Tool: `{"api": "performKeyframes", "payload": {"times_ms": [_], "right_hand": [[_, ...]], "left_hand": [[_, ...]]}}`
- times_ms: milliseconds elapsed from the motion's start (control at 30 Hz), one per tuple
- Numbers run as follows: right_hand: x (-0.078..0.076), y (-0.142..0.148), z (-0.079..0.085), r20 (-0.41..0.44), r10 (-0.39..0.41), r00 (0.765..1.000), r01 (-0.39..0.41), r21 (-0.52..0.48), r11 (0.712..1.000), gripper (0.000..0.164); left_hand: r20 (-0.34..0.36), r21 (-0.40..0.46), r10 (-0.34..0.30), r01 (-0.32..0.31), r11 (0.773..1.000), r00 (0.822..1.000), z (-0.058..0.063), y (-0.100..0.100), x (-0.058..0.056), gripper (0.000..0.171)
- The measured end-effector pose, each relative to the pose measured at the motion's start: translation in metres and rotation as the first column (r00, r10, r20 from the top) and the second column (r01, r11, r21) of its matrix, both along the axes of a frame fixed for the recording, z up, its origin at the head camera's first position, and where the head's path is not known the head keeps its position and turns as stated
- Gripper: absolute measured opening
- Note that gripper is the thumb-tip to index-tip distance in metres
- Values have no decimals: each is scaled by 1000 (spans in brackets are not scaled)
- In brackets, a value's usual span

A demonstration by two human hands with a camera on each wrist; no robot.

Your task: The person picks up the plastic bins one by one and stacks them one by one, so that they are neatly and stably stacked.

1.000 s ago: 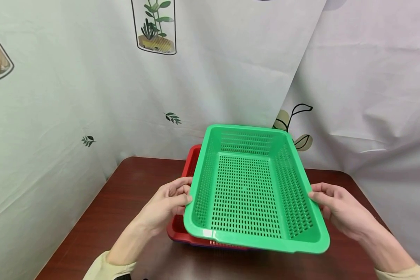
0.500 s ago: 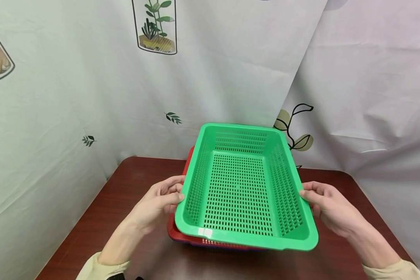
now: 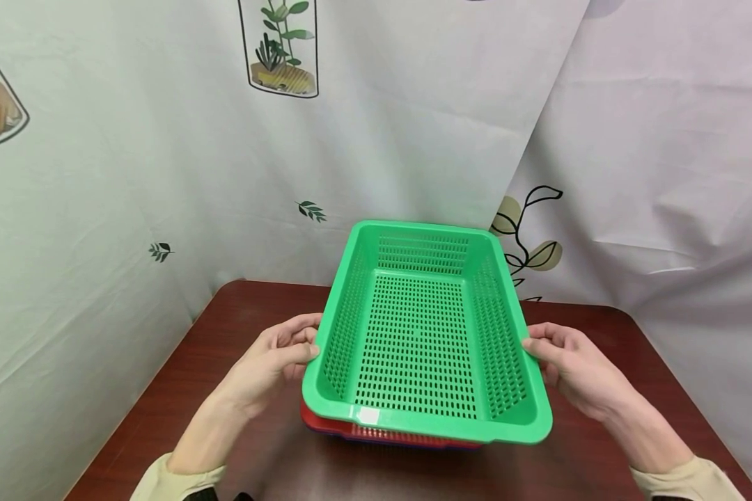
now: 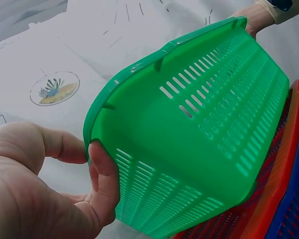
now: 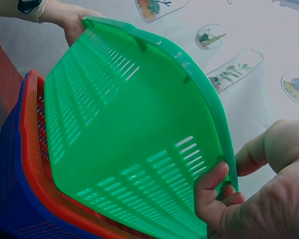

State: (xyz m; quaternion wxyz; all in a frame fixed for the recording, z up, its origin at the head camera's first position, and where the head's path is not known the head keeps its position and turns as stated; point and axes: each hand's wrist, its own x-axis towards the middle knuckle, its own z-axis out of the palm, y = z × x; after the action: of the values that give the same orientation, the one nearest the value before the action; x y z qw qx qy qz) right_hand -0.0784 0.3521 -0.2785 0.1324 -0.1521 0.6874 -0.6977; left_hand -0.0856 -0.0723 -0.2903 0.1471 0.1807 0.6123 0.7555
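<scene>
A green slotted plastic basket (image 3: 416,334) is held up between both hands. My left hand (image 3: 260,369) pinches its left rim, thumb on top and fingers curled under the lip. On the opposite rim my right hand (image 3: 579,369) has the same grip. Beneath it sits a red basket (image 3: 326,422), nested in a blue basket (image 5: 12,164). In the right wrist view the green basket's lower part is inside the red rim, tilted; whether its bottom touches the red one cannot be seen. From the head view most of the lower two are covered.
The baskets stand on a dark reddish-brown table (image 3: 225,334). Behind and to the left hangs a white cloth backdrop (image 3: 401,125) with plant prints, close to the table's back edge.
Both hands have carried the green basket to the left, over the red one. The red basket's left side, visible before, is now mostly covered. The grip is unchanged.
</scene>
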Motion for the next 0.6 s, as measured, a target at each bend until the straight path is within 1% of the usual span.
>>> {"api": "performKeyframes", "payload": {"times_ms": [200, 333, 600], "right_hand": [[-1, 0, 0, -2, 0, 1000, 0, -1, 1000, 17], [0, 0, 0, -1, 6, 1000, -6, 0, 1000, 17], [2, -1, 3, 0, -17, 1000, 17, 28, 999, 20]], "left_hand": [[-10, -2, 7, -7, 1000, 1000, 0, 1, 2, 52], [-1, -3, 15, -15, 1000, 1000, 0, 1, 3, 52], [6, 5, 19, -19, 1000, 1000, 0, 1, 2, 53]]}}
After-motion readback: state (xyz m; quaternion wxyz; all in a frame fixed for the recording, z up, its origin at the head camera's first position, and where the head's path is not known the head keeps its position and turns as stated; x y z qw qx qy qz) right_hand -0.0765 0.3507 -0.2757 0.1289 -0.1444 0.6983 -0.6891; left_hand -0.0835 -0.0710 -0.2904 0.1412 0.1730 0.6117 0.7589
